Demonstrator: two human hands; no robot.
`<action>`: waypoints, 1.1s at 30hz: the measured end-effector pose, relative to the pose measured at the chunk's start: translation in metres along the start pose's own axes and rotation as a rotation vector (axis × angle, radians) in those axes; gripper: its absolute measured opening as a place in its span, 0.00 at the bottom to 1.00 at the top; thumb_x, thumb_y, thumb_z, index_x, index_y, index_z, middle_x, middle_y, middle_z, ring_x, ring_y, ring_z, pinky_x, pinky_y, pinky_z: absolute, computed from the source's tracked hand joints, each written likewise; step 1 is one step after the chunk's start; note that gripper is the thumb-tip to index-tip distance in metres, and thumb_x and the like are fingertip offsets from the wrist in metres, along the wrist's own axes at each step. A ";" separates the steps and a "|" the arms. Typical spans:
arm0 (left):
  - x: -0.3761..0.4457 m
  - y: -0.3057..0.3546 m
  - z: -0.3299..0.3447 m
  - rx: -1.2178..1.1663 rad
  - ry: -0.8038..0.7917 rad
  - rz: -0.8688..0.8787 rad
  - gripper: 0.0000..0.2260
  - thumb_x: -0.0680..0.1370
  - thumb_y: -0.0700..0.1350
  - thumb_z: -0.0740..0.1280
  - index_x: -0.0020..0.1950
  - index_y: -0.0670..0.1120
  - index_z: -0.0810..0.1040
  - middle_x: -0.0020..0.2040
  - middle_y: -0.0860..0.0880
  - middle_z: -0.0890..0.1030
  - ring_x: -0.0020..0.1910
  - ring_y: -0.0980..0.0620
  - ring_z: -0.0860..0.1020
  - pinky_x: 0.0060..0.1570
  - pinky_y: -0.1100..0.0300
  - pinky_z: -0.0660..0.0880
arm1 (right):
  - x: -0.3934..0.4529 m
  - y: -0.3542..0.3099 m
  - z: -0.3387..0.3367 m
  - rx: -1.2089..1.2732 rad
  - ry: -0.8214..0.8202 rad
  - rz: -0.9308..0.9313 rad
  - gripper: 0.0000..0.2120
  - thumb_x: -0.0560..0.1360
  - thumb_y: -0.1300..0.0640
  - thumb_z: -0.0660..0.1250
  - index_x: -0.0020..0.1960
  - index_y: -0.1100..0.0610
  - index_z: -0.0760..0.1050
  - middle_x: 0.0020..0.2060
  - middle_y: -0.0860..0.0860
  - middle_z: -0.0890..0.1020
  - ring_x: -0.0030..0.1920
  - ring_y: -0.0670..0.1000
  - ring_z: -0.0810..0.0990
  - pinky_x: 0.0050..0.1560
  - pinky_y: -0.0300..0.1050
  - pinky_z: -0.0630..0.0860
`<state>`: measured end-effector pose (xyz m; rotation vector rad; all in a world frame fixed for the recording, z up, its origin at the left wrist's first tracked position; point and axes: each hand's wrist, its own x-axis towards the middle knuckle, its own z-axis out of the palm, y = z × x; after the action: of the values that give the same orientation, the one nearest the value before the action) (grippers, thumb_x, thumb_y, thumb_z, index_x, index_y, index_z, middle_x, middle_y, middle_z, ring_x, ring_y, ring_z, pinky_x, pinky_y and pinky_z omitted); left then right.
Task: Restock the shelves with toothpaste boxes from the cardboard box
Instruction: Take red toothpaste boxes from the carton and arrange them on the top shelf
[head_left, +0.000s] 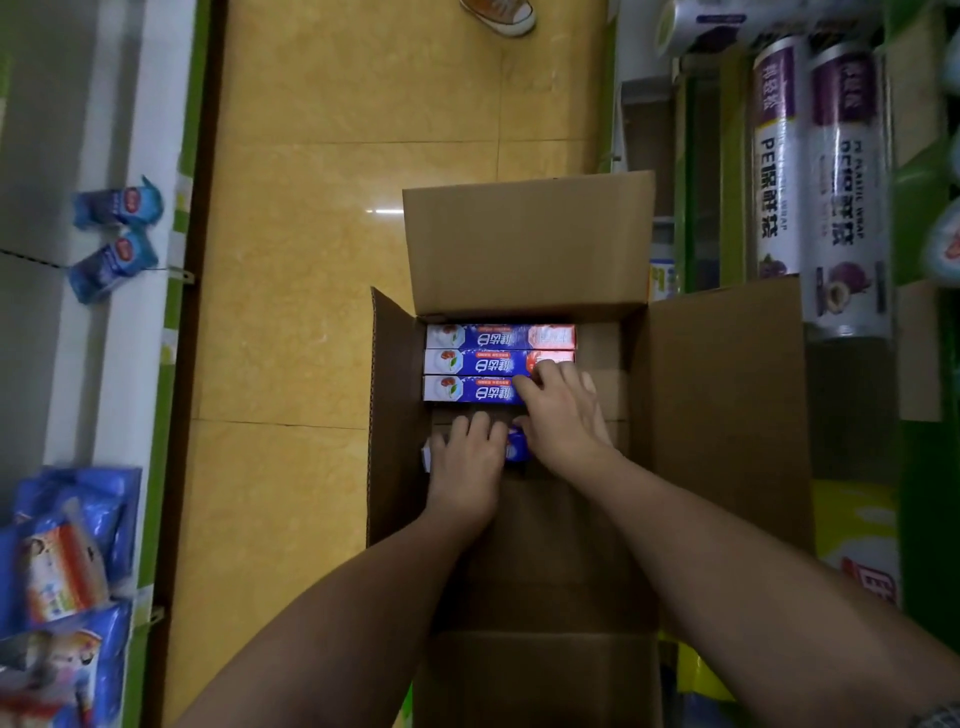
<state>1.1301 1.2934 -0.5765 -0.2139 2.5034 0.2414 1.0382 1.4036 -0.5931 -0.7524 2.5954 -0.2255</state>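
An open carton stands on the tiled floor between two shelves, three toothpaste boxes side by side at its far end. The left hand grips a fourth box lower inside. The right hand curls its fingertips onto the nearest of the three.

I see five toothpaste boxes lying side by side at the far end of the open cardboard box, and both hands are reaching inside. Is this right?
Not quite: the head view shows three toothpaste boxes side by side at the far end of the cardboard box, not five. Both the left hand and the right hand do reach inside.
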 end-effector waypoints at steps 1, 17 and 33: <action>-0.003 0.002 0.000 -0.011 -0.023 -0.018 0.17 0.80 0.45 0.66 0.68 0.49 0.68 0.67 0.46 0.68 0.66 0.45 0.66 0.62 0.46 0.69 | 0.001 -0.002 0.000 -0.019 -0.009 0.003 0.24 0.72 0.49 0.72 0.66 0.54 0.73 0.60 0.57 0.74 0.61 0.58 0.71 0.61 0.53 0.67; -0.042 0.014 -0.021 -0.134 -0.153 -0.106 0.17 0.79 0.50 0.67 0.66 0.47 0.71 0.62 0.44 0.78 0.59 0.43 0.78 0.50 0.51 0.73 | -0.042 -0.005 -0.032 0.044 -0.055 0.116 0.13 0.75 0.54 0.66 0.58 0.55 0.69 0.56 0.55 0.78 0.57 0.56 0.76 0.56 0.49 0.73; -0.130 -0.010 -0.138 -0.524 0.246 -0.110 0.19 0.78 0.55 0.68 0.62 0.44 0.73 0.57 0.43 0.81 0.55 0.42 0.80 0.46 0.57 0.73 | -0.126 -0.086 -0.161 0.273 0.449 0.584 0.17 0.76 0.46 0.66 0.53 0.60 0.72 0.49 0.61 0.82 0.50 0.65 0.81 0.47 0.52 0.74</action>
<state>1.1590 1.2663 -0.3913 -0.6232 2.6084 0.8705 1.1032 1.4058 -0.3811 0.1885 2.9721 -0.6018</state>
